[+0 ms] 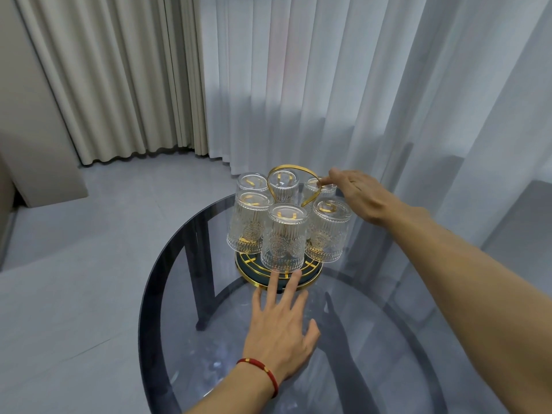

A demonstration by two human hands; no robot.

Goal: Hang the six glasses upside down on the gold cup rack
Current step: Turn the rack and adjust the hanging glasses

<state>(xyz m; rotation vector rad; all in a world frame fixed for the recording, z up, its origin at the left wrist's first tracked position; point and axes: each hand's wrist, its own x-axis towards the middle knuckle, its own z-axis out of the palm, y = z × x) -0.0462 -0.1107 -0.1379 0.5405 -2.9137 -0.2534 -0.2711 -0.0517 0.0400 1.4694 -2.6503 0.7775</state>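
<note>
1. Already all six glasses (283, 237) hang upside down on the rack (279, 277), at the table's (155, 294) far middle.
2. My left hand (280, 327) lies near, fingers spread, tips touching the rack's base, holding nothing.
3. My right hand (355, 192) pinches the gold handle (294, 171) at far right.
4. Nothing seems left, I judge.
</note>
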